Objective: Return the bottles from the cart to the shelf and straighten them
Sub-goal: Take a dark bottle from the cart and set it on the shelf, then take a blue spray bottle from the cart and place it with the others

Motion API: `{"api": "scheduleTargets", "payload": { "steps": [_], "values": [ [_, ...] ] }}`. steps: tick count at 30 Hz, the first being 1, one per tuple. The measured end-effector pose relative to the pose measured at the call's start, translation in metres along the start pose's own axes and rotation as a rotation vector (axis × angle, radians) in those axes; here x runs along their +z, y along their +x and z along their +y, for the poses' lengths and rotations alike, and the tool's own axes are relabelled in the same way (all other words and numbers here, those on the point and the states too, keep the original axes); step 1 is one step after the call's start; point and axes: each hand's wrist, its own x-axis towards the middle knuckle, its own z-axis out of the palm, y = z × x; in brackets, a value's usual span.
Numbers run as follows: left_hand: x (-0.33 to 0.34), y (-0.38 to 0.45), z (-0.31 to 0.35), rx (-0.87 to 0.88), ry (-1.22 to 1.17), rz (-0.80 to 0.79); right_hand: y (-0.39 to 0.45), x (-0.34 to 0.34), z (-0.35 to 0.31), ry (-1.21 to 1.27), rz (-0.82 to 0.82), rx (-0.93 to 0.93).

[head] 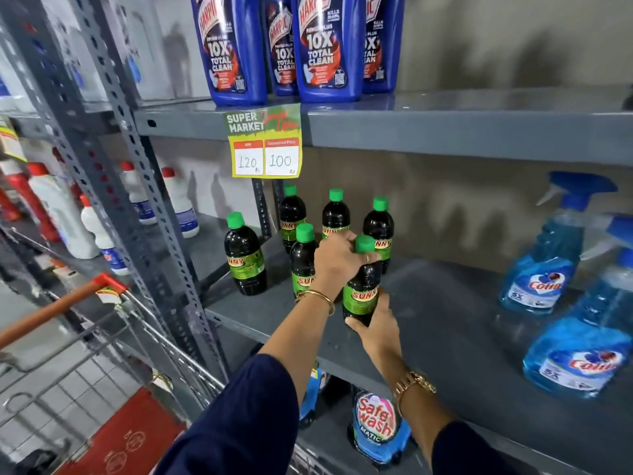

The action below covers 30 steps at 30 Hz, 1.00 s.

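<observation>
Grey shelf [445, 303]: middle level carries six dark green-capped bottles near its left end. Cart [102, 337] stands at lower left, just beside the shelf's front edge. Two blue spray bottles [548, 269] stand at the right end. Held bottle [363, 289] stands near the front edge. Left hand [337, 260] curled round its neck; right hand [376, 323] wrapped round its base.

Six Sunny bottles [302, 258] stood clustered at the left of the middle shelf [445, 323], spray bottles [548, 262] well apart at its right, Harpic bottles [294, 46] on the shelf above, the cart [102, 337] left below.
</observation>
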Motion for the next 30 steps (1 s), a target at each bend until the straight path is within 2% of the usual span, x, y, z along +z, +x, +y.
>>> {"api": "scheduleTargets", "payload": {
  "steps": [6,10,13,17,22,25,30],
  "values": [
    [-0.001,-0.012,-0.008,0.026,-0.088,-0.001,-0.025,-0.003,0.012,0.004,0.020,0.061],
    [-0.003,-0.046,-0.036,-0.013,-0.185,0.163,-0.056,0.012,0.011,0.037,0.166,0.059],
    [-0.013,-0.077,-0.065,-0.076,-0.239,0.308,-0.084,0.031,0.007,0.102,0.176,-0.059],
    [-0.035,-0.118,-0.115,-0.186,-0.261,0.468,-0.123,0.065,0.003,-0.012,0.037,-0.327],
    [-0.054,-0.170,-0.199,-0.449,-0.209,0.551,-0.157,0.105,0.008,-0.120,-0.284,-0.434],
    [-0.052,-0.209,-0.250,-0.609,-0.178,0.494,-0.182,0.126,0.026,-0.201,-0.427,-0.453],
    [-0.037,-0.273,-0.319,-0.843,-0.088,0.244,-0.216,0.160,0.070,-0.366,-0.639,-0.454]
  ]
}}
